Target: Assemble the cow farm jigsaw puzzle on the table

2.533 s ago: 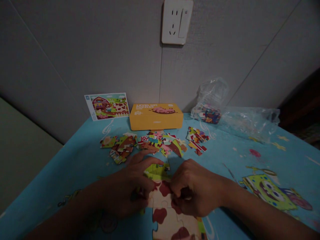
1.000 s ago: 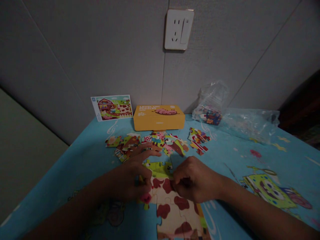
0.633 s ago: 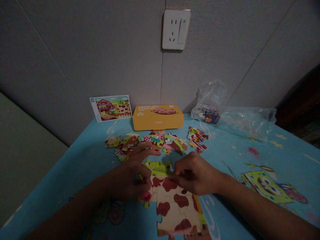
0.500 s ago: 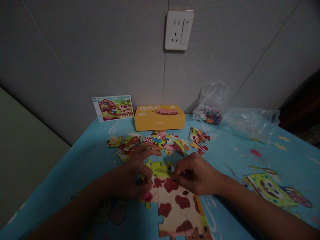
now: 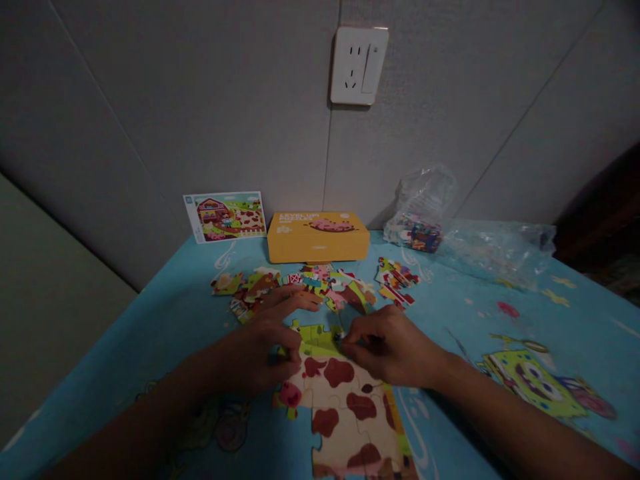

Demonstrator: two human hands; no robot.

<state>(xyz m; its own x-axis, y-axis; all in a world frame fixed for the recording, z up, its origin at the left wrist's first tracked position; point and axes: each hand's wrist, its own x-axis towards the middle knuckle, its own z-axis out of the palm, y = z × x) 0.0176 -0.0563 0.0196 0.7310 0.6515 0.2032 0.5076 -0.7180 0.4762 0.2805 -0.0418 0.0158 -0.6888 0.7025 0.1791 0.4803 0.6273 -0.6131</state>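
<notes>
A partly joined jigsaw puzzle (image 5: 345, 420) lies flat in front of me, showing a cream cow with brown patches and a green strip along its far edge. My right hand (image 5: 393, 347) is closed in a pinch at that far edge, on a small green puzzle piece (image 5: 338, 335) with a dark and white detail. Fingers apart, my left hand (image 5: 273, 340) rests at the puzzle's upper left, its thumb and index finger by the edge and its other fingers reaching toward the loose puzzle pieces (image 5: 315, 283). Its palm side is hidden.
A yellow puzzle box (image 5: 319, 247) stands against the wall, with a farm picture card (image 5: 230, 217) leaning left of it. Further right are a clear bag of pieces (image 5: 417, 223) and a crumpled plastic bag (image 5: 505, 250). More loose pieces (image 5: 395, 277) lie behind my right hand.
The view has shifted slightly. My right hand remains pinched at the puzzle's far edge, and my left hand has barely moved.
</notes>
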